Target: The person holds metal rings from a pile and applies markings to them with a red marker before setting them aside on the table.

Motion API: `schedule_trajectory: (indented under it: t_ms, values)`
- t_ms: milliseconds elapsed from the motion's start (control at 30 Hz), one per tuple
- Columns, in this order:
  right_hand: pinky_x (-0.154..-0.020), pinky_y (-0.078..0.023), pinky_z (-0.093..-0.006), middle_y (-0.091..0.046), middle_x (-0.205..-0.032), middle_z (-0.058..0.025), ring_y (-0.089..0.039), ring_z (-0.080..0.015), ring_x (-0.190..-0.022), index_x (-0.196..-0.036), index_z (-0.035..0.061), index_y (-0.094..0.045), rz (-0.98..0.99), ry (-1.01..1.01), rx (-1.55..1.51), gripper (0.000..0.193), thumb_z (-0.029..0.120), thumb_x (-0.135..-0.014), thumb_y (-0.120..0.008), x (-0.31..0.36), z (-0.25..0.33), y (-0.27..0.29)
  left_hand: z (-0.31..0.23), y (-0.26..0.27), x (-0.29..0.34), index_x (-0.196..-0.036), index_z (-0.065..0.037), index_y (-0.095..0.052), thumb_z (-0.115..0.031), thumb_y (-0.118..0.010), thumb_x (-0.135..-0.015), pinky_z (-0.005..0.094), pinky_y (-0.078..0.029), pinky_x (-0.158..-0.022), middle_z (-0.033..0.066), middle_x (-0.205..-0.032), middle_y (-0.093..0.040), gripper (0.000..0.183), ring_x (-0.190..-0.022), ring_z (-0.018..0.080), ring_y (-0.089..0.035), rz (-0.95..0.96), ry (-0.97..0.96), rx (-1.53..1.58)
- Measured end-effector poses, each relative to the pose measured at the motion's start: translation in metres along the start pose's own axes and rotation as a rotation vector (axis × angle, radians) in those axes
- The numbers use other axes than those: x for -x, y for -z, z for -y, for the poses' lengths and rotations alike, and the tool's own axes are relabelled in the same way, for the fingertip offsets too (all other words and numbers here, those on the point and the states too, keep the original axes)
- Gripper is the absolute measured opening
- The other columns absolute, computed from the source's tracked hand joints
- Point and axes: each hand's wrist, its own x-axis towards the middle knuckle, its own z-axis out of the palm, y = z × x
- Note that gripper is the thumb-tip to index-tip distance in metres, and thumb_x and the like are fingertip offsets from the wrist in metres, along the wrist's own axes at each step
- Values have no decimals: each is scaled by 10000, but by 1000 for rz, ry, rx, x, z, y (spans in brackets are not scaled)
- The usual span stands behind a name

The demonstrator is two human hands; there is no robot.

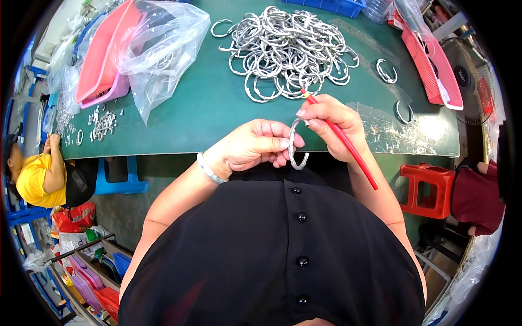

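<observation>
At the table's near edge my left hand pinches a silver open bangle between thumb and fingers, so that it stands roughly upright. Closed around a slim red pencil is my right hand; the pencil's tip points up and away, and its back end slants down over my forearm. The right fingertips also meet the bangle's upper end. Beyond both hands lies a big heap of similar silver bangles. Two loose bangle groups, one a small stack and one nearer, rest to the right.
A pink basket and clear plastic bag occupy the left of the green table, with small metal pieces nearby. Another pink basket stands right. A person in yellow sits left; a red stool is right.
</observation>
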Motion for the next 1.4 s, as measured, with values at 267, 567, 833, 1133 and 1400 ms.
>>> schedule_trajectory:
  t_ms: [267,567,833,1133,1400]
  values:
    - [-650,-441,-276,-591,-791,-70,-547,-200,-732,-852,35,-600,9,45,83,129,-10,-732,-611,-4,5,1,-1,2,-4,-1046,37,-524,-109,-525,-843,201,-431,-591,50,-765,-566,251,-606,99,-521,28,-30,2]
    - [-656,-443,-273,-582,-829,-90,-570,-202,-741,-865,29,-577,10,0,160,138,-12,-735,-595,-5,6,2,-3,5,-3,-1022,41,-543,-117,-513,-848,219,-421,-591,52,-765,-561,237,-651,106,-519,-25,-37,60]
    - [-575,-431,-271,-543,-729,-83,-537,-206,-638,-813,17,-566,-42,66,222,139,-35,-701,-629,-2,7,1,-8,12,-4,-1019,31,-552,-117,-493,-864,223,-416,-592,21,-737,-551,223,-627,83,-491,-89,-97,194]
    - [-571,-432,-271,-544,-732,-82,-540,-203,-635,-818,22,-565,-51,93,236,144,-36,-702,-628,-1,9,1,-11,10,-3,-1011,39,-549,-106,-474,-871,212,-421,-579,32,-766,-559,215,-620,81,-485,-110,-117,182]
    - [-582,-440,-265,-563,-761,-85,-557,-201,-656,-822,26,-573,-56,73,224,144,-31,-703,-630,0,9,0,-13,6,0,-1038,54,-536,-118,-505,-856,197,-401,-547,41,-715,-547,252,-613,78,-488,-137,-139,183]
